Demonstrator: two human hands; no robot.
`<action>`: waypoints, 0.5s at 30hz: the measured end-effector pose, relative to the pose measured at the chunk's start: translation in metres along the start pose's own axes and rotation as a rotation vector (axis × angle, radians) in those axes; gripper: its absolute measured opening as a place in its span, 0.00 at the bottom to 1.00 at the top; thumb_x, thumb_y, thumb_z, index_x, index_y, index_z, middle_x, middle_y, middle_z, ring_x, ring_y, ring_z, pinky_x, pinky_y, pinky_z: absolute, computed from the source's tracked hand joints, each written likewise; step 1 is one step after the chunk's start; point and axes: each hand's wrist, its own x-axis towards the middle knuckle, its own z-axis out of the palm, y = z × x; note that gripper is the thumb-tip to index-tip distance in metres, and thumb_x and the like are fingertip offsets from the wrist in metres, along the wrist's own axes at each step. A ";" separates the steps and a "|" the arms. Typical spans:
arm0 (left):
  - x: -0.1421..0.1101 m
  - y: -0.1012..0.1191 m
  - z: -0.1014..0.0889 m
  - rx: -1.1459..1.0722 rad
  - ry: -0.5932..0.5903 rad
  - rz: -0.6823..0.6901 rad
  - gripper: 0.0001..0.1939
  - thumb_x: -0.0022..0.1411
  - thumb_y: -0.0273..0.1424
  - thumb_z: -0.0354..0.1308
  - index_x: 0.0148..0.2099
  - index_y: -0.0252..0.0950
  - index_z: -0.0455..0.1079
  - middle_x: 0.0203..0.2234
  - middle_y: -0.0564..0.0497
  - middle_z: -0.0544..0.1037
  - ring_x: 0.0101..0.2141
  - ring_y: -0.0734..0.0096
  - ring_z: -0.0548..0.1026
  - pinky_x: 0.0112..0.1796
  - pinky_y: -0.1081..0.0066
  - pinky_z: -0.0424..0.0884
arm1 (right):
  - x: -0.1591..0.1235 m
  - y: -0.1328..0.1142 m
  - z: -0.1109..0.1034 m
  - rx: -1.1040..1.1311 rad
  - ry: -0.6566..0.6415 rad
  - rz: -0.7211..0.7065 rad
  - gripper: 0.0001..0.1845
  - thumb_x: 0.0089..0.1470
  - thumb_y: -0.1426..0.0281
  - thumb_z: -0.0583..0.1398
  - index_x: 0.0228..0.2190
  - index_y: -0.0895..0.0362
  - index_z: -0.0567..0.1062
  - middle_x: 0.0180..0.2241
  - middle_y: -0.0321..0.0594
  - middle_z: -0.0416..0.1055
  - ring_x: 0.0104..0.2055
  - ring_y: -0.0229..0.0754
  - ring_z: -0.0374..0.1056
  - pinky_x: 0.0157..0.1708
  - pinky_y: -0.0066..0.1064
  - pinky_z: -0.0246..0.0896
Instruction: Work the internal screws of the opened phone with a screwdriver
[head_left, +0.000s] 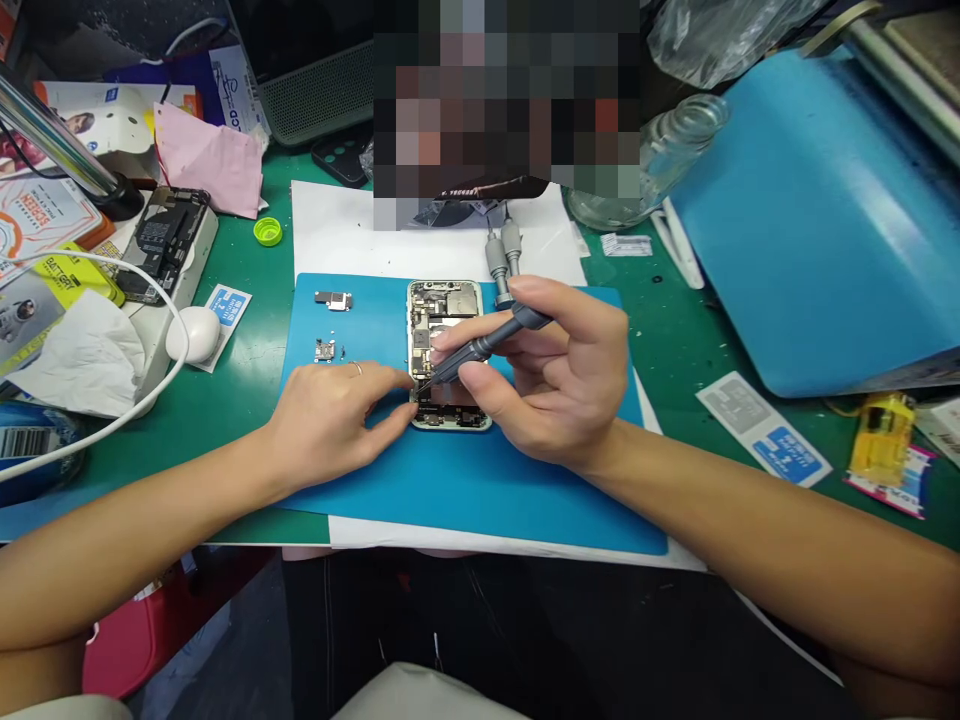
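Note:
An opened smartphone (450, 412) with its inner parts bare lies upright on a blue mat (480, 490). At its lower left edge, my left hand (337, 415) grips the frame between thumb and index finger. My right hand (570, 380) is closed around a grey screwdriver (480, 348), slanted down to the left with its tip over the phone's lower left inside. Part of the phone is hidden by the right fingers. Left of the phone lie a metal bracket piece (334, 301), a small metal part (325, 350) and tiny bits.
Two more grey screwdrivers (504, 250) lie beyond the phone on white paper (337, 235). A glass jar (637, 180) and a blue sheet (817, 240) are at right. At left are another disassembled phone (161, 235), a green cap (267, 232) and a white cable (161, 290).

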 end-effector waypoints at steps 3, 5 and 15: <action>0.000 0.000 0.000 -0.005 -0.007 -0.003 0.07 0.66 0.30 0.57 0.44 0.37 0.76 0.22 0.57 0.76 0.21 0.77 0.71 0.25 0.75 0.61 | -0.002 0.000 0.000 0.042 -0.013 -0.031 0.35 0.57 0.81 0.59 0.62 0.49 0.59 0.52 0.43 0.71 0.44 0.40 0.77 0.37 0.32 0.80; 0.000 -0.001 0.000 -0.011 -0.018 -0.002 0.08 0.65 0.30 0.57 0.44 0.37 0.76 0.23 0.57 0.77 0.21 0.77 0.71 0.25 0.75 0.61 | -0.004 0.000 -0.001 0.044 -0.042 -0.019 0.36 0.56 0.82 0.60 0.63 0.49 0.59 0.49 0.42 0.74 0.44 0.41 0.77 0.35 0.32 0.80; 0.000 -0.002 0.000 -0.023 -0.024 0.020 0.08 0.66 0.30 0.57 0.45 0.36 0.76 0.24 0.56 0.77 0.21 0.77 0.71 0.25 0.74 0.61 | -0.007 0.002 -0.001 -0.024 -0.111 -0.053 0.36 0.58 0.80 0.60 0.64 0.49 0.57 0.48 0.42 0.76 0.45 0.41 0.77 0.40 0.32 0.80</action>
